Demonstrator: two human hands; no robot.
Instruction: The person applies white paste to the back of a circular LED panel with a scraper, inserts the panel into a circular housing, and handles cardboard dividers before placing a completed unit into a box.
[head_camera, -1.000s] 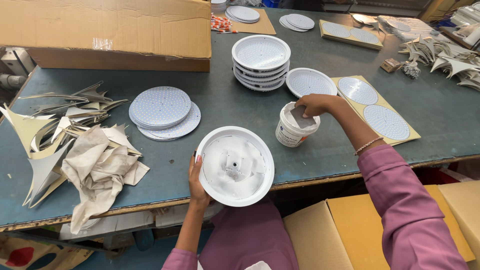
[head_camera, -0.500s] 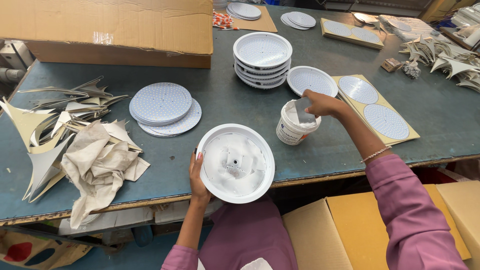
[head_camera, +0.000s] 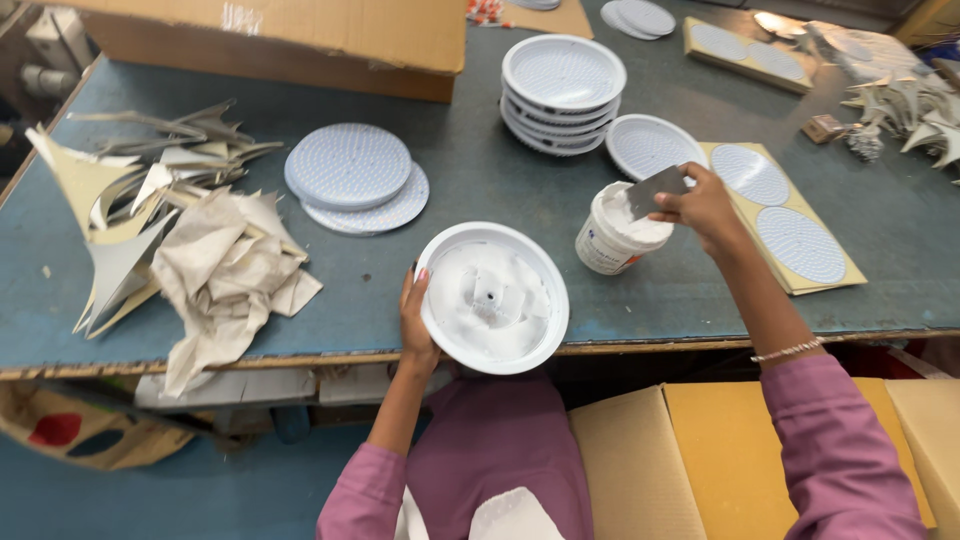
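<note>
At the near edge of the blue-grey table, the left hand grips a round white dish by its left rim, thumb on the upper side, so the dish lies just to the right of the palm and partly overhangs the table edge. The right hand is closed on a small grey scraper, pinched between thumb and fingers; the blade sticks out to the left of the hand, over the open mouth of a small white tub of white paste. The tub stands just right of the dish, apart from it. Beyond them are a stack of white dishes, a pile of round perforated discs, crumpled paper scraps and a yellow card bearing more discs.
</note>
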